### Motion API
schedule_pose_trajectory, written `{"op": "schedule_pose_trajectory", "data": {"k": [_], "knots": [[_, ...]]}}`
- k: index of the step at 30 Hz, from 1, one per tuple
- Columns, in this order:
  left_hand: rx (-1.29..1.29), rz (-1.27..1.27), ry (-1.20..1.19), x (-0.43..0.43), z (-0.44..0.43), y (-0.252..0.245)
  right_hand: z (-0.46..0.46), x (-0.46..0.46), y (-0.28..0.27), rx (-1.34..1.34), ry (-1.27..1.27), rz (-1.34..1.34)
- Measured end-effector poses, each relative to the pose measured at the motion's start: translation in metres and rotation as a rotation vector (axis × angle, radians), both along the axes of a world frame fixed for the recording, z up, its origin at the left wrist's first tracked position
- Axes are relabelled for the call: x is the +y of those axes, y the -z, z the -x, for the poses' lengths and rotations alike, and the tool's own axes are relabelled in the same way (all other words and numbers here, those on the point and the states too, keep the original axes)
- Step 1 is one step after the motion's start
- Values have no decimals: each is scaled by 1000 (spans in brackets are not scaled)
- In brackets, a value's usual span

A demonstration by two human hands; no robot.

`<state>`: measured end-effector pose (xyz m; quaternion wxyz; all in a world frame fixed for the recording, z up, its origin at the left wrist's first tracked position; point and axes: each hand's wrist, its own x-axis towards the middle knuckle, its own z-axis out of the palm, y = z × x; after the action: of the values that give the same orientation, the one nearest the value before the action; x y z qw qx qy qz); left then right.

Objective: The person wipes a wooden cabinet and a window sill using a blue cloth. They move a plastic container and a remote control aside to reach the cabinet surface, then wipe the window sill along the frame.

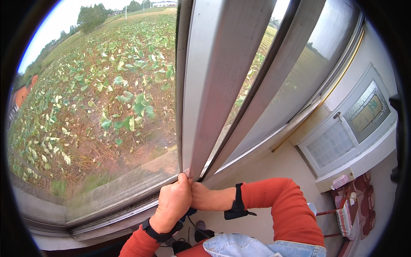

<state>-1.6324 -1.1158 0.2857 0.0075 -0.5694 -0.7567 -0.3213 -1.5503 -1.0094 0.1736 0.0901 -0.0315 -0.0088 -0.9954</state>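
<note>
My left hand is closed in a fist at the foot of the aluminium window sash, its thumb pressed against the stile's lower end. My right hand comes in from the right with the wrist bent and touches the left one at the same spot. Its fingers are mostly hidden behind the left hand and the stile, so its grip cannot be made out. Below the hands runs the metal sliding track of the window. A second sash stile stands to the right, with a narrow strip of glass between.
Beyond the glass spreads a field of broad-leaved plants. On the right are a white door with patterned glass and a chair holding a striped cloth. Dark cables lie on the floor near my shoe.
</note>
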Motion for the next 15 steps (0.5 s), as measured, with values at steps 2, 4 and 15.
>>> {"op": "schedule_pose_trajectory", "data": {"k": [2, 4, 15], "knots": [[4, 29, -33, 0, -2, 1, -3, 4, -4, -47, -55, 95], [-26, -13, -35, -1, -4, 4, -7, 7, -7, -142, -115, 197], [-239, -144, 206, -83, -32, 38, -8, -8, -55, -643, -657, 2745]]}}
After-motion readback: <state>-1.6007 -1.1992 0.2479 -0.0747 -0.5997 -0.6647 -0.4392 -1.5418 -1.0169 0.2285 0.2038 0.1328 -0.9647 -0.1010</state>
